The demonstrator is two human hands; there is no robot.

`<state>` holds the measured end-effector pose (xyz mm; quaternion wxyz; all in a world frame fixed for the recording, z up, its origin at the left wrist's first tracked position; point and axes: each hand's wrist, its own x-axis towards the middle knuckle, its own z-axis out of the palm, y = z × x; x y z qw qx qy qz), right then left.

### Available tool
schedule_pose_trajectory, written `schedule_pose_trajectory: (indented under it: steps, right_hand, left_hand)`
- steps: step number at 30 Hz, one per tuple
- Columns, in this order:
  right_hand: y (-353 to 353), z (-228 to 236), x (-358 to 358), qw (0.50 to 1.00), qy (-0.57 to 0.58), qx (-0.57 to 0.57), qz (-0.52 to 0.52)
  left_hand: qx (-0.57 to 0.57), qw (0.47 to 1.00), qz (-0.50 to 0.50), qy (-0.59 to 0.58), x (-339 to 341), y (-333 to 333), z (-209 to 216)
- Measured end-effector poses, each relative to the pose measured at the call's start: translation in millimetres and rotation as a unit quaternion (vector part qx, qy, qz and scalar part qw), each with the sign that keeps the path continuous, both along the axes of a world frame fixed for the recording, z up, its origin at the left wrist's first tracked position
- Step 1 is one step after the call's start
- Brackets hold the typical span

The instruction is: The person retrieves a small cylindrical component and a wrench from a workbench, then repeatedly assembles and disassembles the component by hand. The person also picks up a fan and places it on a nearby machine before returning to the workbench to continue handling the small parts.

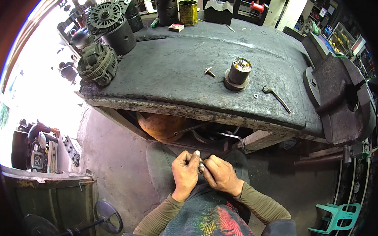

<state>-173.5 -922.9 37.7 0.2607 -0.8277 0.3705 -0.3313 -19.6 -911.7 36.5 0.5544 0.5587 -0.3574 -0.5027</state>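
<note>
Pinching a small metal piece (200, 166) now, low over the lap, between the drawn-in fingertips of left hand (186, 173) and right hand (221, 175); mostly covered, so can't tell its full shape. Straight ahead, walled off by the workbench (166, 73) and its rough front edge. Up top, past that edge: a dark cylindrical motor part (240, 73), near a small stubby fitting (210, 72), a washer (256, 96) and a bent ring wrench (281, 102). Over left, crowded by an alternator (97, 65); far right, hemmed in by a hefty bench vise (341, 94).
</note>
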Motion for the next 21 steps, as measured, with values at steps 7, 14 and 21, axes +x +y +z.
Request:
schedule_pose_trajectory:
  steps: [7,14,21]
  right_hand:
    - [0,4,2,0.999,-0.047,-0.001,-0.027]
    - [-11,-3,-5,0.988,0.081,-0.128,0.030]
    - [-7,-3,14,0.994,-0.076,0.037,-0.067]
  left_hand:
    - [-0.018,0.999,0.002,-0.032,0,-4,3]
    - [-0.007,0.999,-0.023,-0.040,1,-13,1]
    - [-0.003,0.999,0.049,0.004,-3,-15,-18]
